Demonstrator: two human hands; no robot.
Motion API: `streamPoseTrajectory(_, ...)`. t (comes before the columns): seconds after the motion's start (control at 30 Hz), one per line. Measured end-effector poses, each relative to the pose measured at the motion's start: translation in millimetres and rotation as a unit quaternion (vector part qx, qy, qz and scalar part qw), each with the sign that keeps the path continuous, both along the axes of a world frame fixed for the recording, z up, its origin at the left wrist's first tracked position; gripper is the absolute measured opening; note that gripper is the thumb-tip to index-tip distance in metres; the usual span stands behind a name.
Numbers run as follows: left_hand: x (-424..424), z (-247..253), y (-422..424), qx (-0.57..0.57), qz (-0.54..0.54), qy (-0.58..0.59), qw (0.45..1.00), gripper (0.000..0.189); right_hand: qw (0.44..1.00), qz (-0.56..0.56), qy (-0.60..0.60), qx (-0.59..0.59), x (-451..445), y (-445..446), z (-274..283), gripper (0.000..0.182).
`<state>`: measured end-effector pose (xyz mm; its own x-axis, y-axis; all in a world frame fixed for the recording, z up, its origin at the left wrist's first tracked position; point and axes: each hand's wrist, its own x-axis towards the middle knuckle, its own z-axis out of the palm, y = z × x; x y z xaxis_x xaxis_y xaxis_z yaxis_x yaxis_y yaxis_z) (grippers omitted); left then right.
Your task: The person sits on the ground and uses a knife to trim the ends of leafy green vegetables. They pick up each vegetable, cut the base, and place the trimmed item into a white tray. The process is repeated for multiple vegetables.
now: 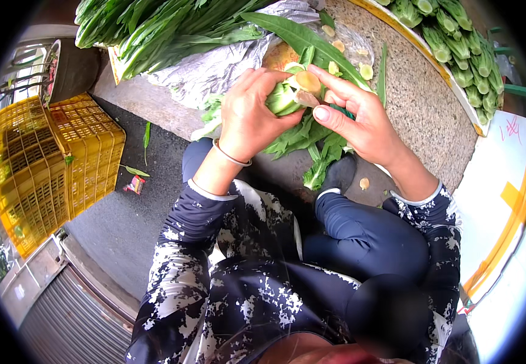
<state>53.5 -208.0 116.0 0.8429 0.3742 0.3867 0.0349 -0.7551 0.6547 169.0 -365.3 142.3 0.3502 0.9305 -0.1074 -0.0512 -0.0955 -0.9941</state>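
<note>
My left hand [254, 109] is wrapped around a head of long-leaf lettuce [283, 98], its root end turned up and to the right. A round, brownish slice of stem [307, 83] shows at that end, by my right index finger. My right hand [354, 111] grips a small knife [306, 98]; its short blade lies against the stem below the slice. Most of the handle is hidden in my palm, with a bit of teal showing. Loose lettuce leaves [322, 136] hang beneath my hands.
Long-leaf lettuce [163, 41] is piled at the upper left beside crumpled plastic sheeting [217, 68]. Cut stem slices [338, 46] lie on the stone floor. Trimmed heads [458, 50] fill a white foam box at upper right. Yellow crates [92, 154] stand left; a white box [495, 168] stands right.
</note>
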Motion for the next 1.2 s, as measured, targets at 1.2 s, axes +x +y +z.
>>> streamPoseTrajectory(1.2,-5.3,57.2,-23.1,-0.187,0.015,-0.027,0.982,0.077,0.923,-0.188,-0.109,-0.319,123.9,-98.1,-111.0,0.043)
